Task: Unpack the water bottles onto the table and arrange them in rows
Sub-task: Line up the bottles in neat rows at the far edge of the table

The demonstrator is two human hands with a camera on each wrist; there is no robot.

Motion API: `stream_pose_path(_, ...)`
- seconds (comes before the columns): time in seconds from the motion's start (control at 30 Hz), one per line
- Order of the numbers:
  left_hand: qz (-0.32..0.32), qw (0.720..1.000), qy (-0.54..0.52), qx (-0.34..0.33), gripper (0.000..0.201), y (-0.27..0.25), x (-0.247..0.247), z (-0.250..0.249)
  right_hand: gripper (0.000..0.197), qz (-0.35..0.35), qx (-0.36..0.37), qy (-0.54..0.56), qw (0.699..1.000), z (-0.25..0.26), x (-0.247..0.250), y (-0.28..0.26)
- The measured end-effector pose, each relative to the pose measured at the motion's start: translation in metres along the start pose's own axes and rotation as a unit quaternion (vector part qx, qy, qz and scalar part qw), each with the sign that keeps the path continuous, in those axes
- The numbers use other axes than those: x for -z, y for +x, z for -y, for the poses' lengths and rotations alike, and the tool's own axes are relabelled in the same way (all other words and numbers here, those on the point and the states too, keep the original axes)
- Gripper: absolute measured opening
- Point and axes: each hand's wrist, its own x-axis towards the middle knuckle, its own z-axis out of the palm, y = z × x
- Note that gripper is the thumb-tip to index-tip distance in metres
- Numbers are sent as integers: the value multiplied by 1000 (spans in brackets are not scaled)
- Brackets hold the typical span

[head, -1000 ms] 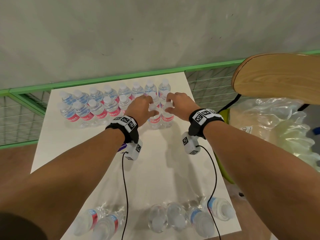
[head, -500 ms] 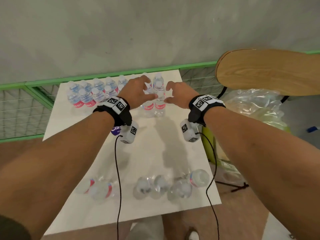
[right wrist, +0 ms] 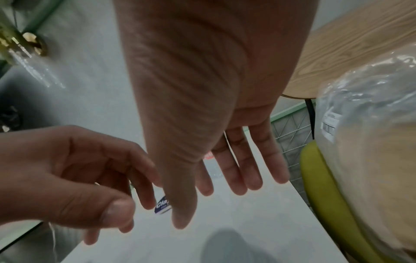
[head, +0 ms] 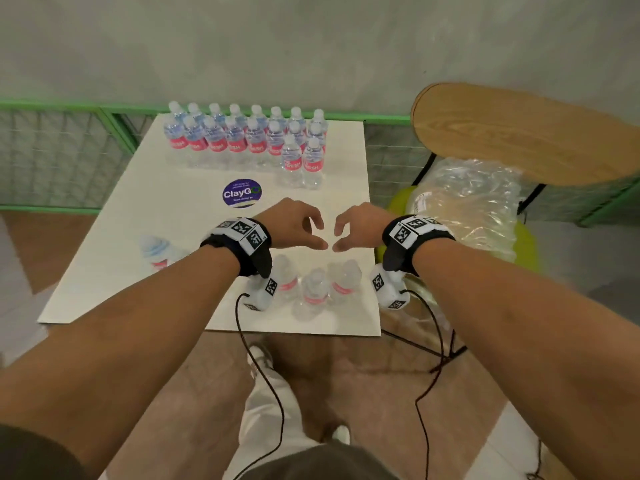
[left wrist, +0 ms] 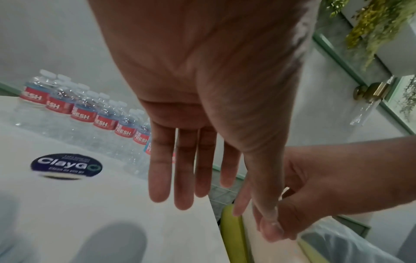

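Observation:
Clear water bottles with red labels (head: 242, 140) stand in two rows at the far end of the white table (head: 138, 258). Two more bottles (head: 302, 162) stand in front of them at the right. My left hand (head: 310, 230) and right hand (head: 344, 230) hover side by side above the table's middle, fingers relaxed, holding nothing. Beneath my wrists, three bottles (head: 315, 289) stand near the front edge, and a blurred one (head: 157, 251) is at the left. The left wrist view shows my left hand (left wrist: 191, 169) with straight fingers and the far rows (left wrist: 90, 110). My right hand (right wrist: 227, 174) is likewise empty.
A round blue ClayGo sticker (head: 241, 192) marks the table. Right of the table, crumpled clear plastic wrap (head: 467, 202) lies on a yellow-green stool (head: 526, 244), beside a wooden chair (head: 519, 133). A green mesh railing (head: 52, 157) runs behind the table.
Both hands let go of the two front bottles at the far right and drew back toward the near side. The view pulled back too.

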Motion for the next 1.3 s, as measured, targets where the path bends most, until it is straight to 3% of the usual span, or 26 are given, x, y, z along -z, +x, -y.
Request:
stream_pose_path(0.2, 53, 998, 39, 9, 52, -23, -49, -13, 45, 16, 28, -43, 999, 4, -33, -29)
stream_pose_path(0.43, 6, 996, 90, -4, 28, -32, -67, -17, 31, -44, 42, -79, 995, 8, -45, -40)
stream_pose_path(0.67, -10, 996, 86, 0, 19, -33, -64, -20, 26, -43, 39, -58, 997, 11, -42, -37)
stream_pose_path(0.8, -45, 996, 69, -15, 18, -33, -35, -22, 27, -52, 40, -58, 996, 17, -16, -28)
stream_pose_path(1.0, -117, 991, 52, -35, 17, -20, 49, -7, 26, -103, 40, -39, 993, 35, 45, 8)
stream_pose_path(1.3, -133, 986, 98, -2, 17, 39, 154, 99, 28, -154, 41, -3, 987, 78, 99, 125)
